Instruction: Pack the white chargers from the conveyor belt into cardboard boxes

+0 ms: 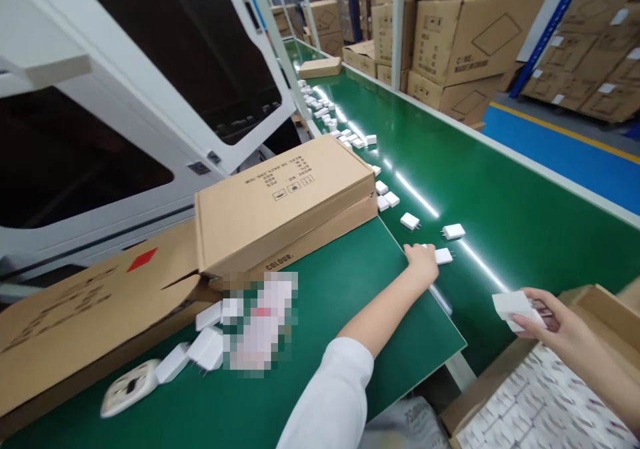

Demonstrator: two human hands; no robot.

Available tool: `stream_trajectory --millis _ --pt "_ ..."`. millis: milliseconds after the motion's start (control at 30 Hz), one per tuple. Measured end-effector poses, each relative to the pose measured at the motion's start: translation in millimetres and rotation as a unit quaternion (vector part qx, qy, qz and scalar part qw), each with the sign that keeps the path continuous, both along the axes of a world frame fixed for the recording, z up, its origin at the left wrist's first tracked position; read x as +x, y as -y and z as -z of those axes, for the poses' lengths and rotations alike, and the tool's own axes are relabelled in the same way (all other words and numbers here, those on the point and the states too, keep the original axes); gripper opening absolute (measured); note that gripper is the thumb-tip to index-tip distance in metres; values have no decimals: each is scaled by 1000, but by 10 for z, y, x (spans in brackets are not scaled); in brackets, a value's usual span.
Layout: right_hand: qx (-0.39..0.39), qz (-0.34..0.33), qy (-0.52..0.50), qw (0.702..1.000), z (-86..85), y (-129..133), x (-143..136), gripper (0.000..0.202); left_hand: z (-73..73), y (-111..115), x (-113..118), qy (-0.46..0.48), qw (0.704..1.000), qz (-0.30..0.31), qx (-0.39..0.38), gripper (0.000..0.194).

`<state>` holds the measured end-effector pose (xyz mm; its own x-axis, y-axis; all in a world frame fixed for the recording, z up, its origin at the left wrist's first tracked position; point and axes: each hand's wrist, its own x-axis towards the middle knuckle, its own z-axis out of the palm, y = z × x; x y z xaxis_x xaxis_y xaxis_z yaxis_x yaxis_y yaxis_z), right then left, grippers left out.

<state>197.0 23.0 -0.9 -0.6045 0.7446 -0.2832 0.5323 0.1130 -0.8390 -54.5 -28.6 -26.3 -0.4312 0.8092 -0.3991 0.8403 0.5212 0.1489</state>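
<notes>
Over the edge of the green conveyor belt, my left hand [423, 262] is closed with its fingers curled down, partly hidden. A white plug charger [443, 256] pokes out at its side, prongs to the right. My right hand [543, 316] grips white plug chargers [517, 306] above an open carton [607, 312]; metal prongs show near its fingers. Rows of packed white chargers [540, 402] lie in that carton. On the belt by my left hand are two loose chargers, one nearer [410, 221] and one to the right [454, 231].
A closed cardboard box [285, 196] lies on the green side table [320, 296], left of the belt. More chargers [206, 348], a cream-coloured case [130, 388] and a blurred-out item are before it. A white machine [150, 136] stands left; stacked cartons [465, 36] line the far side.
</notes>
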Motion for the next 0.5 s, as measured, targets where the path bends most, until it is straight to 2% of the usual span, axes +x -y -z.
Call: stream_trajectory --millis 100,167,300,400,467,500 --pt "-117 123 -39 985 -143 170 249 62 21 21 35 -10 1000 -8 -10 47" --pt "-199 194 -70 958 -237 309 374 60 7 72 37 -14 1000 -3 -10 47" --pt "-363 310 -189 858 -312 581 603 36 -84 199 -27 -23 999 33 8 45" --pt "-431 330 -259 799 -238 696 759 35 -174 244 -62 -4 996 91 25 59" --pt "-446 319 -283 787 -164 728 840 39 -216 222 -20 7 992 127 26 64" --pt "-444 315 -295 785 -131 737 870 39 -228 196 27 4 990 138 25 61"
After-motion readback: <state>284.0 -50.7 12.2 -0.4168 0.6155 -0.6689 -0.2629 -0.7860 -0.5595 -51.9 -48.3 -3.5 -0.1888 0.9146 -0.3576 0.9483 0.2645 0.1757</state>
